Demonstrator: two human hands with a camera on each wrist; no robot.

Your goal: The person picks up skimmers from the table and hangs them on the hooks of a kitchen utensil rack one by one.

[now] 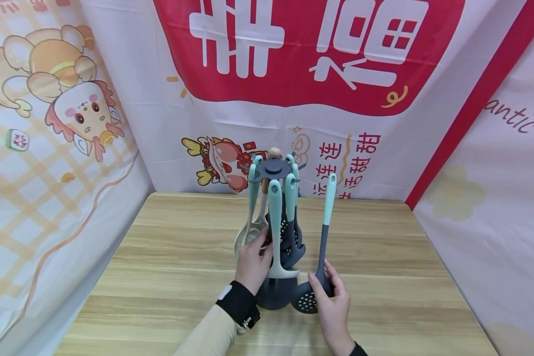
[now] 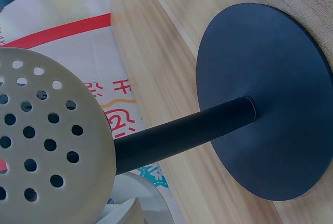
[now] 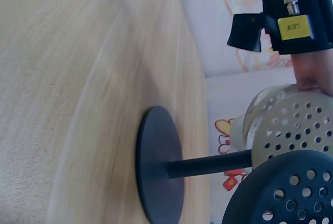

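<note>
A utensil stand with a dark round base and a dark top ring stands on the table, hung with several mint-handled utensils. My right hand grips a dark skimmer low on its neck. The skimmer is nearly upright, handle up, its perforated bowl beside the base. My left hand reaches among the hanging utensils, left of a cream-bowled one; its fingertips are partly hidden there. In the left wrist view, a cream perforated skimmer hangs by the stand's dark pole.
The wooden table extends to both sides of the stand. A white cloth backdrop with red print rises behind it, and printed cloths hang at the left and right. A dark wrist strap is on my left wrist.
</note>
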